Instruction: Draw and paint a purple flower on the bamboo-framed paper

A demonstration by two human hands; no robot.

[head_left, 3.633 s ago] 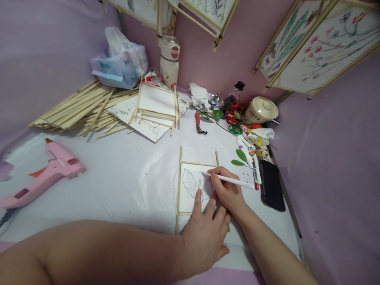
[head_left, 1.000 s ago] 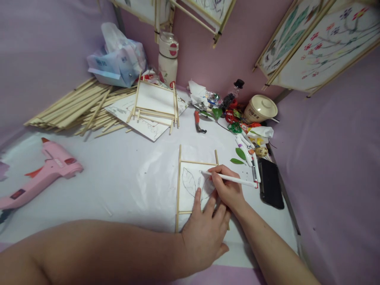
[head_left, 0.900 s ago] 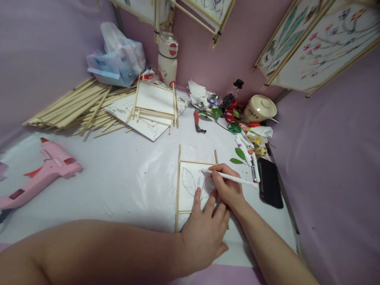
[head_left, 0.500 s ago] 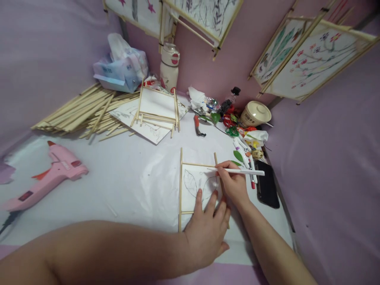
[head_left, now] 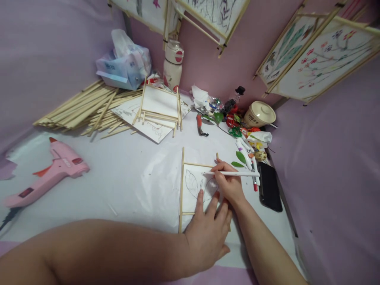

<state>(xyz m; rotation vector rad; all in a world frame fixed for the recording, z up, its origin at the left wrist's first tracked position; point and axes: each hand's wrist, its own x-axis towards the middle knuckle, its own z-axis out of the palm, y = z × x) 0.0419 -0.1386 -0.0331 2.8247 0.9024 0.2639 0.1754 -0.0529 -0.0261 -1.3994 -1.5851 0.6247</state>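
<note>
My little craft corner, whether in a home or a workshop I can't tell.
Purple walls (head_left: pixel 329 158) close in my white-covered desk (head_left: pixel 127 174), which carries a pink glue gun (head_left: pixel 61 168), heaped wooden sticks (head_left: pixel 71 111) and markers (head_left: pixel 243 152); stick-framed drawings (head_left: pixel 329 63) hang above.

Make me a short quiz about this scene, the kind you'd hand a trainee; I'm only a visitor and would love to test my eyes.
1. True or false: the left hand is gripping the white pen.
2. Multiple choice: what is the main colour of the glue gun? a) green b) pink c) black
3. Name it: which flat black thing lies beside the loose markers?

Key:
1. False. The right hand grips it, while the left lies with fingers spread over the framed paper.
2. b) pink
3. The phone
</note>
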